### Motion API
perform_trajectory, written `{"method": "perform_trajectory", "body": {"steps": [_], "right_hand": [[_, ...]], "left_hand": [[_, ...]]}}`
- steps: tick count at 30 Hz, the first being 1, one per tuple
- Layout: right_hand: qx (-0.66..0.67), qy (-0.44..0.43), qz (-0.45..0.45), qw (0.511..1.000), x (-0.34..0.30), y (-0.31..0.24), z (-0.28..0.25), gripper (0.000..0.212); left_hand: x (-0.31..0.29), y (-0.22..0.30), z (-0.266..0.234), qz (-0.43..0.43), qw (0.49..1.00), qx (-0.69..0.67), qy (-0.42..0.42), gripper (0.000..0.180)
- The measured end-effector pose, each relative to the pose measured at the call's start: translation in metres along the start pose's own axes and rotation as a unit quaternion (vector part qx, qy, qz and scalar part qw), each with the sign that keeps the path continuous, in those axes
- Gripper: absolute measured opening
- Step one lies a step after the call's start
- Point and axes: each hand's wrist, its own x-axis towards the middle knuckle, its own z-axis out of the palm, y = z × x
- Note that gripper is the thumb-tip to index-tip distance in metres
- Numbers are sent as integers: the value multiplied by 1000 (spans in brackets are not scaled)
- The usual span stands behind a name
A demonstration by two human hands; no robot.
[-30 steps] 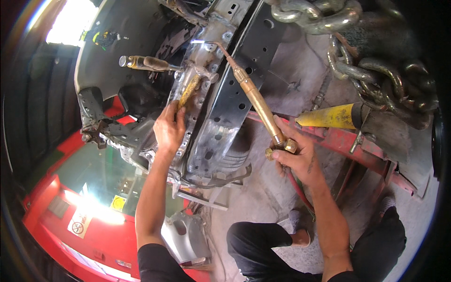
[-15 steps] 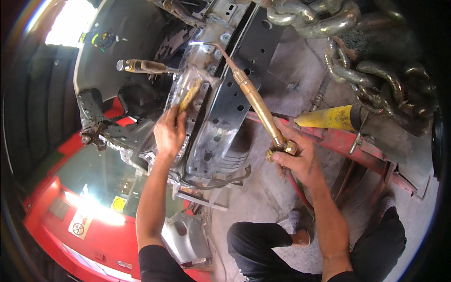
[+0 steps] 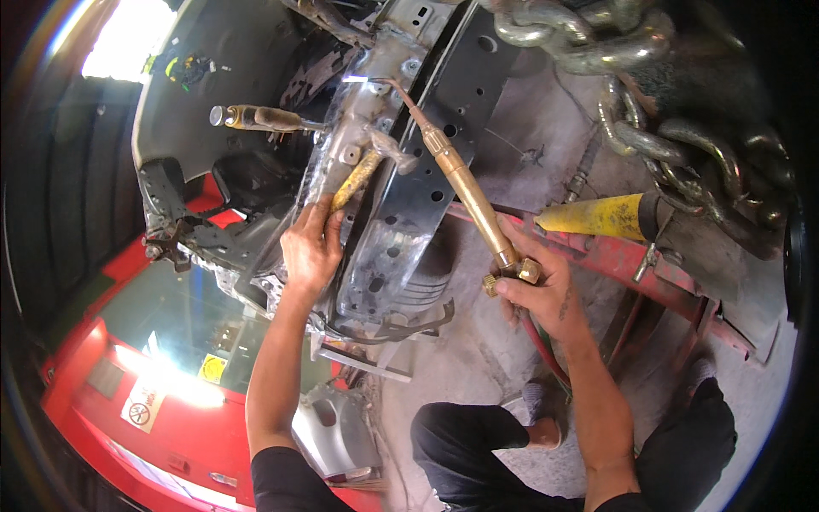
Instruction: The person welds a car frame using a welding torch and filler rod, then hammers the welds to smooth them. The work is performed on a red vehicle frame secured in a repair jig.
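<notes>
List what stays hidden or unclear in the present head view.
Hammer, grip end: head view, covered by the left hand.
Red hose, far end: head view, lost behind the right forearm.
Chain, uppermost links: head view, cut off by the top edge.
Surface directly behind the flame: head view, washed out by glare.

Vehicle-body workshop. Evidence: bared metal frame rail (image 3: 406, 203), lit brass torch (image 3: 467, 188), hammer (image 3: 357, 179), heavy steel chain (image 3: 647, 141), red steel beam (image 3: 616, 258), loose silver body panel (image 3: 348, 442), stained concrete floor (image 3: 444, 371).
</notes>
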Motion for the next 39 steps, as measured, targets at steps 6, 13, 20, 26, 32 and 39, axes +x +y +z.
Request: {"method": "perform_trajectory", "body": {"steps": [6, 13, 20, 26, 32, 39], "right_hand": [[-7, -1, -3, 1000, -1, 4, 2, 78], [1, 2, 4, 1000, -2, 6, 0, 78], [-6, 23, -14, 1000, -2, 1, 1, 78], [-20, 3, -6, 1000, -2, 2, 2, 79], [-30, -18, 12, 999, 4, 5, 12, 79], [-34, -27, 35, 998, 14, 8, 23, 78]], "left_hand": [[22, -13, 2, -27, 999, 25, 14, 33], [-2, 18, 0, -9, 999, 0, -35, 31], [28, -25, -5, -64, 996, 39, 44, 35], [1, 8, -14, -18, 999, -10, 25, 31], [-18, 22, -16, -16, 999, -49, -8, 28], [-36, 28, -17, -51, 997, -47, -23, 28]]}}
